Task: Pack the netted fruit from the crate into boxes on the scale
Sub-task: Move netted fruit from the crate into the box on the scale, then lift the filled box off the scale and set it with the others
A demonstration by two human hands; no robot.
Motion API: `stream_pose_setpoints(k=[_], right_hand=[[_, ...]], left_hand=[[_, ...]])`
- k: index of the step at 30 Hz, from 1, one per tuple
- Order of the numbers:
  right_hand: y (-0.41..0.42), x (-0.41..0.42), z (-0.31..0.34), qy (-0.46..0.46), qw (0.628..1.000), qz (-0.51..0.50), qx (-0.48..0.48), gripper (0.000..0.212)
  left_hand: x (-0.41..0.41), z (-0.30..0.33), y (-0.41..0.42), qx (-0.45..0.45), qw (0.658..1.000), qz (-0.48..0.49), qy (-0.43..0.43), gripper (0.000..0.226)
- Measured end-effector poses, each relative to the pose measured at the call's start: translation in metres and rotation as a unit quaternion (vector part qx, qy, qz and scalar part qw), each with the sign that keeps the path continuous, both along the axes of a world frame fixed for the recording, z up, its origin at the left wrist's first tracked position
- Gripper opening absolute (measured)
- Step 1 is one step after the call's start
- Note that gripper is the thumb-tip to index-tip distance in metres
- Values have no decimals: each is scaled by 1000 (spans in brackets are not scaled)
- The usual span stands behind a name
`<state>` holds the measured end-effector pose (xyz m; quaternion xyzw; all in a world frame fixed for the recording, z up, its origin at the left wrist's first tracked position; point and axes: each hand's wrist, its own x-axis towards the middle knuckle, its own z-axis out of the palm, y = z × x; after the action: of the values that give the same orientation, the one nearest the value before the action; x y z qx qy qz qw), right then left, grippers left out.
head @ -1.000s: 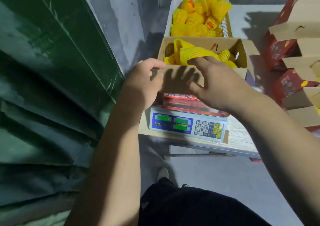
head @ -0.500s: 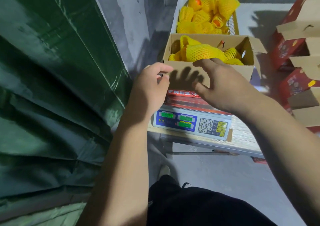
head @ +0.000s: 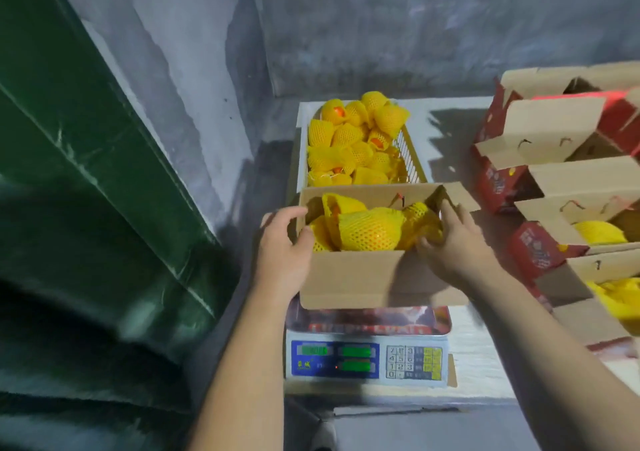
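Gripping the cardboard box (head: 349, 277) at both ends, the left hand (head: 282, 263) curls over its left wall while the right hand (head: 457, 246) has fingers hooked over the right rim, among the netted fruit (head: 369, 230). The box sits on the scale (head: 367, 360) at the tabletop's near edge, with the crate (head: 412, 159) just behind. Lifting evenly, keeping it level, should stop fruit spilling; flaps look loose.

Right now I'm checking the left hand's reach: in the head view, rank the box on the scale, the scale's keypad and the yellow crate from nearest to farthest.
1. Box on the scale: left hand grips its left wall.
2. Keypad: below, to the right.
3. Yellow crate: behind the box, farthest.
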<state>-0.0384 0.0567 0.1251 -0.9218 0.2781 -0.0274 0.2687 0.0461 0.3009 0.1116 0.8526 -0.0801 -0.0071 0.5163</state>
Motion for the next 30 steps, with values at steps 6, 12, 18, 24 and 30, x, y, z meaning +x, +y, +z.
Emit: stream_pose_setpoints(k=[6, 12, 18, 24, 30], right_hand=[[-23, 26, -23, 12, 992, -122, 33, 57], [-39, 28, -18, 33, 989, -102, 106, 10], [-21, -26, -19, -40, 976, -167, 134, 27], [-21, -122, -4, -116, 929, -266, 231, 25], [-58, -236, 19, -147, 907, -345, 190, 37]], left_hand=[[42, -28, -11, 50, 976, -76, 196, 41], [63, -32, -9, 195, 949, -140, 205, 17], [68, -7, -9, 243, 935, -206, 156, 23], [46, 56, -60, 324, 893, -312, 27, 17], [-26, 87, -152, 308, 863, -401, -14, 33]])
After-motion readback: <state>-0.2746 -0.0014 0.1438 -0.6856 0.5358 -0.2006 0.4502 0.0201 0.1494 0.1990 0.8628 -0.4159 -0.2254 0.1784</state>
